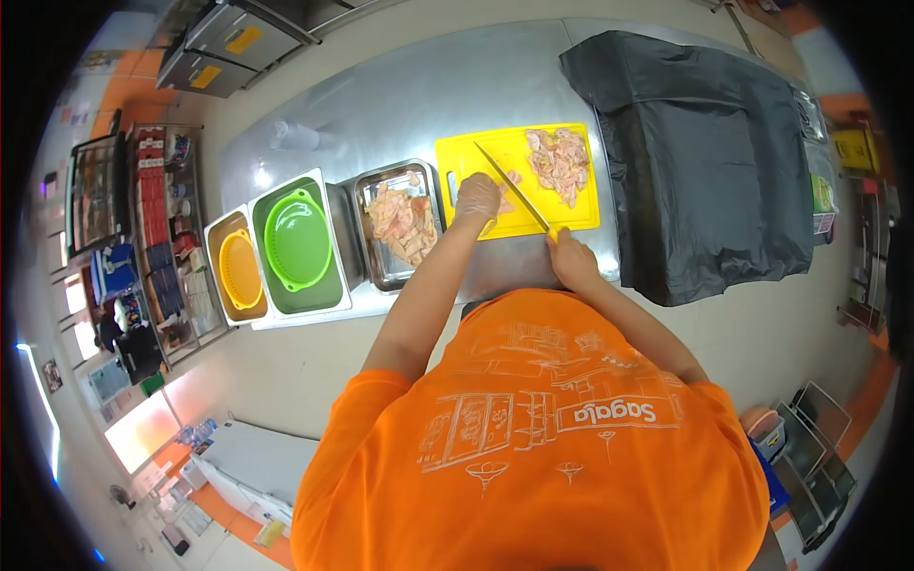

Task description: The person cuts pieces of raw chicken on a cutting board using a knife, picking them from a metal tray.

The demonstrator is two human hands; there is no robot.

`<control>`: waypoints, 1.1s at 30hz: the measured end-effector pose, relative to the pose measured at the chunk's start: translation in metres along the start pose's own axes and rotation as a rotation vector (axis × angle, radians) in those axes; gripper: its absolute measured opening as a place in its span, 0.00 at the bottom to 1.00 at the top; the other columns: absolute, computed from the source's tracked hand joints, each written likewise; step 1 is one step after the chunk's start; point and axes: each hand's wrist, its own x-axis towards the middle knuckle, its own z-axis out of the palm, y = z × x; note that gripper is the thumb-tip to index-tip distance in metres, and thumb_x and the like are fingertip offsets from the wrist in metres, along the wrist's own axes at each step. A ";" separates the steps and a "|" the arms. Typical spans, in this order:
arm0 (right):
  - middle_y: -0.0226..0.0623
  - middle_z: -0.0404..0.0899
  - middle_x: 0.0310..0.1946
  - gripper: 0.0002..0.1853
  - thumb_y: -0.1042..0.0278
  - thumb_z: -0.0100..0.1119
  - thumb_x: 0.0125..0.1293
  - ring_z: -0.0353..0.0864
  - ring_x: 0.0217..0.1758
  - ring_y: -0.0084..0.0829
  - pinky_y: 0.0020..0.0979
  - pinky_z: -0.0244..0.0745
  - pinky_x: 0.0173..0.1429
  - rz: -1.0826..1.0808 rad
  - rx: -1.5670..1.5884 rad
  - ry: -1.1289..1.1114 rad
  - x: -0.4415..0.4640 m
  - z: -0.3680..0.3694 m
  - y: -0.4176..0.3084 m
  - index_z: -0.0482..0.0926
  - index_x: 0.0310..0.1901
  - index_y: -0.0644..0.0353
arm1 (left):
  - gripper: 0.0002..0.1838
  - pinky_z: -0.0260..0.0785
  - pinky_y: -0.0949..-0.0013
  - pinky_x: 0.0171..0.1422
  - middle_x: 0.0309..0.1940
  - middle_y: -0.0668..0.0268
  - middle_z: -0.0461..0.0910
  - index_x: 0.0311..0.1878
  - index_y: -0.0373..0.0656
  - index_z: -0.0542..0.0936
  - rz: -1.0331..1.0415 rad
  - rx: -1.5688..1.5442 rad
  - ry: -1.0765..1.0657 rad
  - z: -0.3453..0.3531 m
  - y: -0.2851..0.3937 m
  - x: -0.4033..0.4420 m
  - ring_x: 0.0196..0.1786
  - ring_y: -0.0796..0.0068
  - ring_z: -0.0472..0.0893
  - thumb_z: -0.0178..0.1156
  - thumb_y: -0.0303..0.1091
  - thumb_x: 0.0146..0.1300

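Note:
A kitchen knife (515,190) with a yellow handle is in my right hand (571,259), whose fingers are wrapped round the handle at the near edge of the yellow cutting board (583,215). Its blade slants across the board, tip toward the far left. My left hand (478,198), in a clear plastic glove, lies on the board's left part with its fingers curled against a small piece of raw meat (506,202) beside the blade. A heap of cut raw meat (559,164) lies on the board's right half. More raw meat (402,224) sits in the metal tray (367,259) to the left.
Left of the tray stand deep metal pans (335,303) holding a green basket (307,238) and a yellow basket (242,269). A black plastic sheet (709,171) covers something bulky on the right. A clear container (295,135) stands farther back on the steel table (409,95).

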 end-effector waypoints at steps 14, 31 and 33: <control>0.65 0.83 0.30 0.18 0.56 0.51 0.81 0.84 0.35 0.67 0.63 0.77 0.39 0.094 0.006 0.120 -0.061 -0.048 0.017 0.68 0.47 0.66 | 0.24 0.74 0.54 0.68 0.56 0.49 0.86 0.59 0.45 0.86 0.441 -0.280 -0.004 -0.093 -0.046 0.034 0.60 0.54 0.85 0.62 0.52 0.70; 0.65 0.83 0.29 0.17 0.56 0.53 0.80 0.84 0.34 0.68 0.64 0.76 0.39 0.029 0.020 0.121 -0.068 -0.045 0.008 0.70 0.47 0.65 | 0.16 0.81 0.62 0.47 0.37 0.52 0.89 0.47 0.34 0.83 0.123 -0.661 -0.061 -0.070 -0.039 -0.019 0.41 0.58 0.91 0.66 0.39 0.68; 0.66 0.83 0.30 0.17 0.56 0.53 0.80 0.83 0.35 0.70 0.65 0.76 0.40 0.056 0.031 0.149 -0.066 -0.051 0.004 0.70 0.47 0.65 | 0.15 0.80 0.66 0.45 0.36 0.53 0.89 0.50 0.32 0.79 0.129 -0.922 -0.151 -0.090 -0.039 -0.021 0.39 0.62 0.92 0.65 0.36 0.72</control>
